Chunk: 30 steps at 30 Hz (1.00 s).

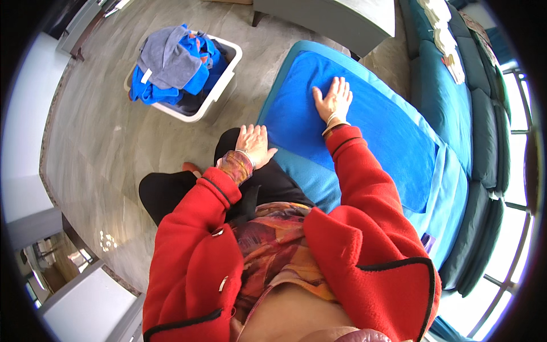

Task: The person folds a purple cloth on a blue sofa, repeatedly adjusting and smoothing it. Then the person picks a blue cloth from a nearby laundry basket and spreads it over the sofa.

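A bright blue cloth (pixel 376 137), which looks like a towel, lies spread flat on the light blue-covered seat (pixel 305 179). My right hand (pixel 334 101) rests palm down on its upper part, with the thumb apart from the fingers. At the cloth's near left corner, my left hand (pixel 255 144) is held flat over my black-trousered knee, its thumb pointing toward the cloth. Whether the left palm touches anything cannot be seen. Neither hand grips anything. Bracelets circle both wrists below red sleeves.
A white plastic basket (pixel 236 53) heaped with grey and blue cloths (pixel 171 60) stands on the tiled floor (pixel 115 137) to the left. Beyond the seat is a grey table (pixel 324 19). Dark teal sofa cushions (pixel 485 137) line the right side, with white fabric (pixel 438 21) on top.
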### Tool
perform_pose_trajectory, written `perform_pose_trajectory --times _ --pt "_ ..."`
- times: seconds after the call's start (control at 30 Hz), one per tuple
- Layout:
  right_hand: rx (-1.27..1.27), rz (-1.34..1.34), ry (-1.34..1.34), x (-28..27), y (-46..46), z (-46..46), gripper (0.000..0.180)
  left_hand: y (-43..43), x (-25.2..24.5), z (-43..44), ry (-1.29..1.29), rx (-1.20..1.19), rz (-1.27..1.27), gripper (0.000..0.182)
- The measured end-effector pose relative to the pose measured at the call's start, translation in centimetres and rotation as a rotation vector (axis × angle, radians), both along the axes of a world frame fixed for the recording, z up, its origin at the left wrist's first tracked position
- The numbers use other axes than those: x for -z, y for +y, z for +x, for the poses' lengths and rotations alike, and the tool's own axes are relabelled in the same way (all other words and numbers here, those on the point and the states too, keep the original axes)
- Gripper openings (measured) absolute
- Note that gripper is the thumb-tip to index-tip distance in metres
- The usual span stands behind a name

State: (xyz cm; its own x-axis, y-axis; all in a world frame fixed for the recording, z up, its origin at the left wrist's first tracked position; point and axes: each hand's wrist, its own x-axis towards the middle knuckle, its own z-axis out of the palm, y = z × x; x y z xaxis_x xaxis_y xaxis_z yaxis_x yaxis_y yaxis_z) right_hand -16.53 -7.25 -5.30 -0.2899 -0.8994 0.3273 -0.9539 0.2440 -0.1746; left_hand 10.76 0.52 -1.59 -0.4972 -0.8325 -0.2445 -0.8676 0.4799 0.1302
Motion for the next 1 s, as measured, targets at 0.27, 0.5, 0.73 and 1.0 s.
perform_pose_trajectory --times 0.27,0.5,0.73,1.0 --pt "-0.701 0.186 0.065 -1.4 3.7 10.4 0.070 1.4 0.0 3.7 0.852 -0.009 -0.482 0.003" --pt "-0.288 -0.033 -0.164 -0.3 -2.1 6.6 0.059 2.7 -0.6 11.4 1.008 -0.292 -0.467 0.005" --pt "-0.591 0.291 0.223 0.7 -0.4 13.3 0.058 -0.3 0.5 9.7 1.190 -0.384 -0.318 0.007" --pt "-0.517 -0.154 -0.276 -3.4 -0.1 9.1 0.022 -1.4 -0.6 12.0 1.293 -0.462 -0.297 0.006"
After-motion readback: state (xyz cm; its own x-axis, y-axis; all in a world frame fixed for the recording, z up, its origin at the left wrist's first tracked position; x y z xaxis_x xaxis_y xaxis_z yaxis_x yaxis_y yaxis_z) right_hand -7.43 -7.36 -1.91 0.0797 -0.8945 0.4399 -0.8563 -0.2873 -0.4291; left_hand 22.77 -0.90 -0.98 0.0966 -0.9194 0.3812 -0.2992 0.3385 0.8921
